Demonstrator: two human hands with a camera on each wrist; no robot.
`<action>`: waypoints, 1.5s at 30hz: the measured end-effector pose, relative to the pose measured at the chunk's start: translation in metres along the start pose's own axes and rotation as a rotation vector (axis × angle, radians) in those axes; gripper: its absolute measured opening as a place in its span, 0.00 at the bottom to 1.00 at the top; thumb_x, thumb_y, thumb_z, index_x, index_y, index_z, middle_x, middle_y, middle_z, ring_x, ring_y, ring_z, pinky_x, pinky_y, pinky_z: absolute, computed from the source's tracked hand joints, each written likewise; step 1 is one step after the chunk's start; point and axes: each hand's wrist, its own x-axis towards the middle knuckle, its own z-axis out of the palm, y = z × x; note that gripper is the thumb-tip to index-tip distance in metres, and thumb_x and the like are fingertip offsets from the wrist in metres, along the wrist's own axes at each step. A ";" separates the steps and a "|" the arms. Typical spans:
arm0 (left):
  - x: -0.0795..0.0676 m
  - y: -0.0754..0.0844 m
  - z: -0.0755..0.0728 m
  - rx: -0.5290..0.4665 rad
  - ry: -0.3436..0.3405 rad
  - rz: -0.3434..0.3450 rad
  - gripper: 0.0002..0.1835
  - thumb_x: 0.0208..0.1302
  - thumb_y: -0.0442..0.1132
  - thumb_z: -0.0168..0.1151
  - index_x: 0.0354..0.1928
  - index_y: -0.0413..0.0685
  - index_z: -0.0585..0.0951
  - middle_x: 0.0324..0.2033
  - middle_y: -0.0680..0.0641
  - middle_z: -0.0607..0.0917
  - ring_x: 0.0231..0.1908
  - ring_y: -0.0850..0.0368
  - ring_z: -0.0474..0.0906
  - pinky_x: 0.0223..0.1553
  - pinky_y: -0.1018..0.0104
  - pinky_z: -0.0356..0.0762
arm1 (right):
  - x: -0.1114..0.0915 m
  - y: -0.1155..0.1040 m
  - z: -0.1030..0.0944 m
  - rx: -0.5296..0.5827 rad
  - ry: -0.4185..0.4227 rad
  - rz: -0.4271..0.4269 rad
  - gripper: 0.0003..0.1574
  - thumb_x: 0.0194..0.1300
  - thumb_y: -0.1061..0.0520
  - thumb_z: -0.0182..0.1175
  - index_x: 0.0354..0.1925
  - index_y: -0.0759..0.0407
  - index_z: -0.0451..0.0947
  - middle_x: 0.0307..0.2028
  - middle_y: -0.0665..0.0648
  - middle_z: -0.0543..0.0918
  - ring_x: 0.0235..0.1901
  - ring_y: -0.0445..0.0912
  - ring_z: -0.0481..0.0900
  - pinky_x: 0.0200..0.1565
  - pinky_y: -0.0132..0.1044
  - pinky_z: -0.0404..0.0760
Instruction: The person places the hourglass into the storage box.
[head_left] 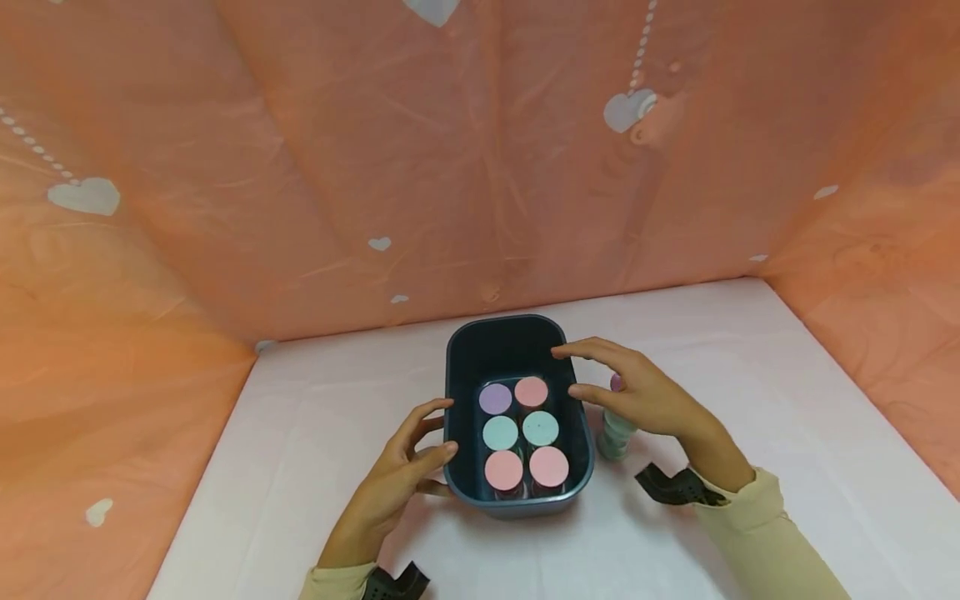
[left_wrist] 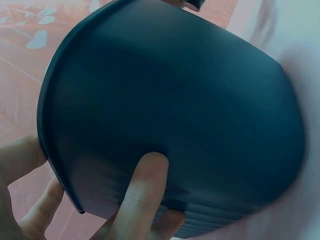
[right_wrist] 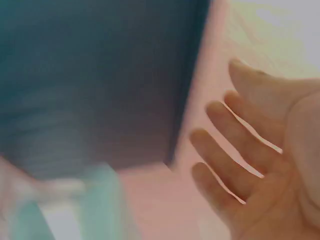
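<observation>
A dark blue bin (head_left: 510, 508) stands on the white tabletop. Inside it are several jars with round lids: a purple lid (head_left: 495, 398), two mint ones (head_left: 500, 433) and pink ones (head_left: 549, 467). My left hand (head_left: 393, 462) touches the bin's left side; in the left wrist view its thumb (left_wrist: 142, 192) lies against the dark wall. At the bin's right rim my right hand (head_left: 637, 387) holds nothing, its fingers spread and apart from the wall in the right wrist view. Beneath that hand stands a mint-green container (head_left: 613, 440), partly hidden, with a bit of purple showing above.
White cloth covers the table (head_left: 330, 450). An orange curtain with pale hearts (head_left: 450, 167) rises behind the table and along both sides. Black straps (head_left: 675, 486) sit at both wrists by the beige sleeves (head_left: 757, 533).
</observation>
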 end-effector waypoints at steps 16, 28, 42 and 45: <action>0.000 -0.001 -0.001 -0.008 0.004 -0.004 0.31 0.70 0.40 0.61 0.72 0.59 0.63 0.67 0.34 0.63 0.45 0.51 0.83 0.38 0.44 0.87 | -0.026 0.073 -0.049 -0.054 -0.250 0.088 0.35 0.67 0.48 0.64 0.69 0.52 0.69 0.64 0.53 0.78 0.57 0.36 0.78 0.58 0.32 0.79; 0.000 -0.002 -0.001 -0.012 0.017 -0.001 0.31 0.69 0.39 0.61 0.72 0.60 0.64 0.67 0.33 0.63 0.45 0.50 0.84 0.34 0.54 0.88 | -0.029 0.095 -0.043 0.182 -0.371 0.154 0.33 0.71 0.57 0.59 0.71 0.52 0.66 0.67 0.54 0.74 0.63 0.26 0.68 0.61 0.32 0.73; -0.001 -0.002 0.000 -0.007 0.016 -0.006 0.31 0.70 0.40 0.61 0.72 0.60 0.64 0.67 0.34 0.64 0.45 0.50 0.84 0.35 0.52 0.88 | -0.029 0.098 -0.048 0.146 -0.171 0.204 0.30 0.70 0.56 0.60 0.68 0.57 0.68 0.63 0.63 0.77 0.60 0.37 0.76 0.54 0.24 0.77; -0.001 -0.002 -0.001 -0.005 0.017 -0.007 0.31 0.69 0.40 0.62 0.72 0.60 0.64 0.68 0.34 0.64 0.45 0.49 0.84 0.35 0.52 0.88 | -0.028 0.096 -0.050 0.153 -0.170 0.227 0.33 0.71 0.55 0.59 0.70 0.58 0.64 0.66 0.64 0.74 0.65 0.56 0.74 0.55 0.24 0.76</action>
